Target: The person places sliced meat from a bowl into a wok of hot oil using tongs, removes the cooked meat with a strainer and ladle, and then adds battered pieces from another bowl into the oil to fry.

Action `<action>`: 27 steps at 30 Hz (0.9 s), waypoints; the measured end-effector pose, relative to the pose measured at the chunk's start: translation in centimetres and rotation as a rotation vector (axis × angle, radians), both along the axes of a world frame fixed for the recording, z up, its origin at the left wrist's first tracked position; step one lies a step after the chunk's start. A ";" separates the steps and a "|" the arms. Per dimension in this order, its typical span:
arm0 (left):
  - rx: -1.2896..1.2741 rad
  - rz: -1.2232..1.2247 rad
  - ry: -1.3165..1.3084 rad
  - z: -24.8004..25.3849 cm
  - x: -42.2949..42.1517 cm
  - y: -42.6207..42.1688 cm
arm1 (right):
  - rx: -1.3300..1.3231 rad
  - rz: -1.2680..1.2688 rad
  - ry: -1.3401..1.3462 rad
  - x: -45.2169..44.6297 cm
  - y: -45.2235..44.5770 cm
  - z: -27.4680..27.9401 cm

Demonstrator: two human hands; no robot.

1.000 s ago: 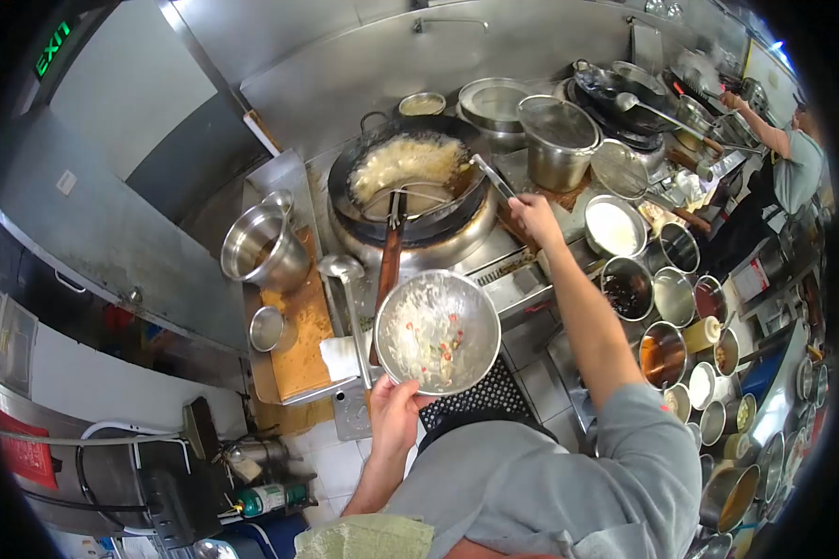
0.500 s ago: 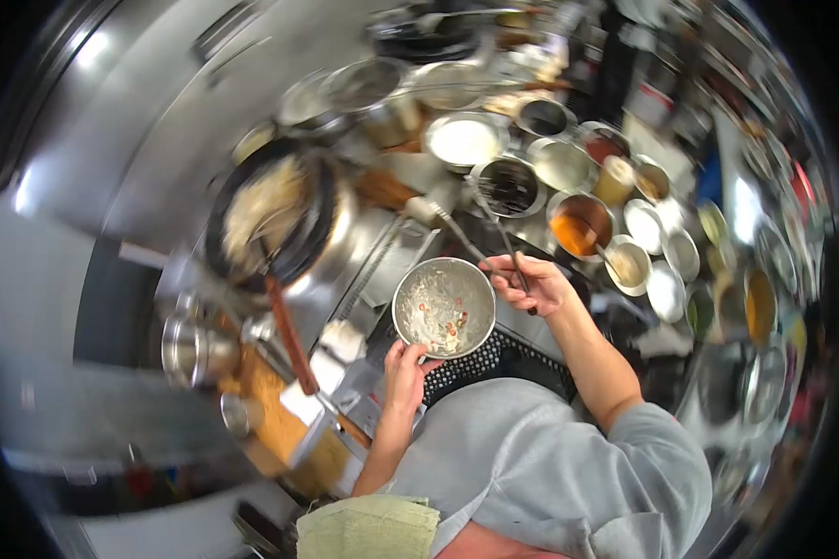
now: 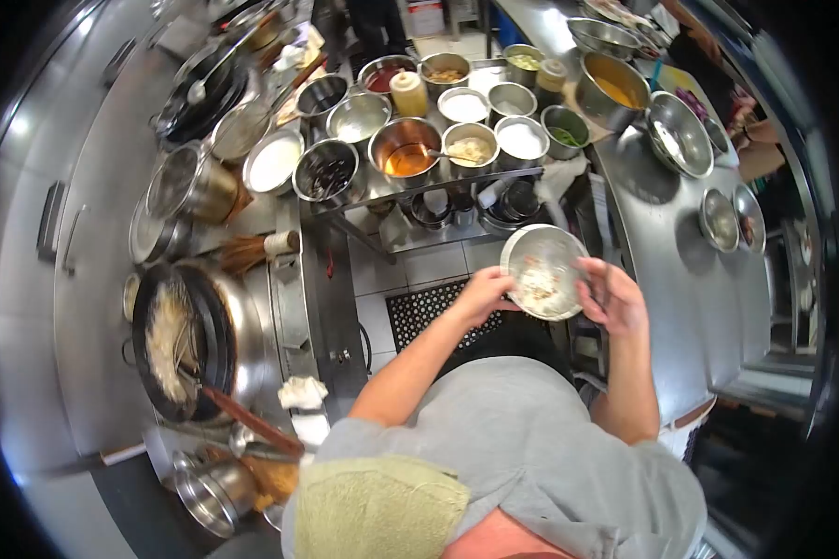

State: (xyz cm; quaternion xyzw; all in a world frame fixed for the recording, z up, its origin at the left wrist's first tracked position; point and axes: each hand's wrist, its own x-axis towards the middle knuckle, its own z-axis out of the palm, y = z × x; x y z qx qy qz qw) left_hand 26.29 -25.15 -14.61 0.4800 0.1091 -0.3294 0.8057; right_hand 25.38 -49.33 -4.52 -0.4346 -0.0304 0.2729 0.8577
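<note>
My left hand (image 3: 483, 296) grips the left rim of a metal bowl (image 3: 543, 279), which holds pale residue with small red bits. The bowl is tilted and held over the floor between the two counters. At its right rim is my right hand (image 3: 615, 296), slightly blurred, thumb and fingers apart; whether the fingertips touch the rim is unclear. No utensil shows in it. Pale food lies in the black wok (image 3: 216, 349) at the left, with a wooden-handled strainer (image 3: 252, 421) resting in it.
Several metal containers of sauces and ingredients stand on a shelf (image 3: 382, 197) ahead. On the right steel counter (image 3: 690, 307) are a large pot (image 3: 612, 90) and bowls. A bamboo brush (image 3: 256, 250) lies beside the wok. Another person's arm (image 3: 760, 144) shows at the upper right.
The view has swung right, from the stove toward the shelf and right counter. My hands and the bowl have turned with it. The tongs seen earlier in my right hand no longer show.
</note>
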 end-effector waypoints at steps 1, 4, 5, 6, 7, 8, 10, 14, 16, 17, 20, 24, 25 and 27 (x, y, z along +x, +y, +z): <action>-0.011 -0.054 -0.020 1.6 0.0 -2.0 | 0.034 -0.038 -0.029 -1.0 -1.8 -0.2; -0.099 -0.160 -0.078 2.3 1.0 -7.8 | 0.061 -0.156 -0.042 -3.3 -6.1 -0.9; -0.109 -0.171 -0.087 2.9 1.4 -9.7 | 0.074 -0.182 -0.051 -3.4 -7.3 -1.0; -0.111 -0.156 -0.095 3.6 1.7 -11.6 | 0.087 -0.192 -0.050 -3.5 -8.3 -1.0; -0.113 -0.142 -0.103 4.1 2.1 -13.4 | 0.100 -0.202 -0.049 -3.5 -9.3 -0.9; -0.119 -0.113 -0.120 4.6 2.5 -15.1 | 0.114 -0.216 -0.048 -3.2 -10.3 -0.8; -0.130 -0.080 -0.154 5.3 3.4 -18.3 | 0.112 -0.208 -0.081 -2.5 -11.9 -0.5; -0.199 -0.071 -0.214 2.6 5.1 -23.7 | 0.071 -0.303 -0.055 -1.7 -14.5 0.7; -0.123 -0.190 -0.249 0.8 5.4 -24.4 | 0.149 -0.140 -0.116 -0.4 -15.9 0.0; -0.015 -0.270 -0.257 0.3 5.4 -24.1 | 0.122 -0.125 -0.108 0.1 -16.2 -0.2; 0.419 -0.584 -0.524 -1.5 4.2 -22.5 | 0.116 -0.069 -0.050 1.6 -16.3 -1.1; 0.229 -0.543 -0.331 3.5 1.8 -18.9 | 0.113 -0.100 0.009 2.8 -15.4 -2.5; 0.146 -0.419 -0.336 5.0 1.4 -18.3 | 0.078 -0.090 -0.021 3.3 -15.1 -2.9; 0.046 -0.185 -0.336 6.5 0.9 -16.4 | 0.025 -0.002 -0.084 4.5 -12.9 -3.7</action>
